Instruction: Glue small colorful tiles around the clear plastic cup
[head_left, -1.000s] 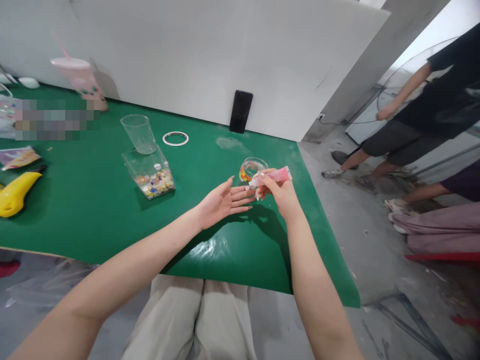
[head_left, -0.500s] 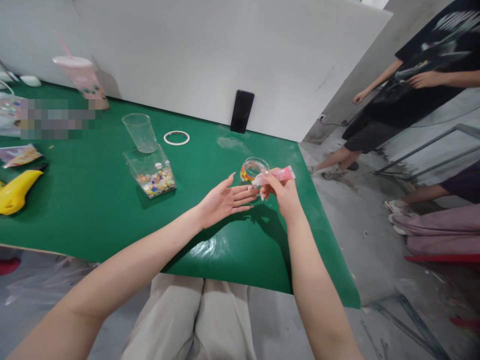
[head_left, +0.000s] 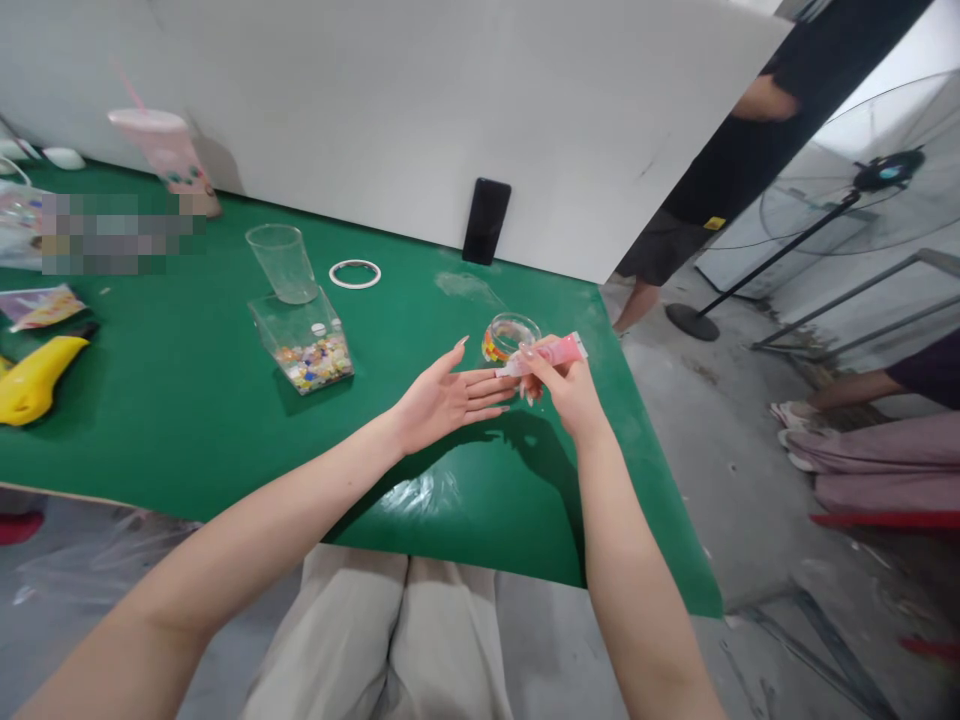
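Observation:
My right hand grips a small pink squeeze tube, its clear nozzle pointing left to the fingertips of my other hand. Palm up with the fingers stretched out, my left hand is over the table; whether anything tiny lies on its fingers I cannot make out. Just behind the tube is a round clear glass dish with orange, yellow and red tile pieces along its side, partly hidden by my right hand. To the left stands a clear square container of mixed coloured mosaic pieces.
On the green table are a clear plastic cup, a white ring, a yellow tool and a pink tumbler. A black phone leans on the white panel. Beyond the right edge are a person and a fan.
The tube's nozzle has shifted slightly left over my left fingertips. The standing person at the right has moved left, partly behind the panel, uncovering the fan.

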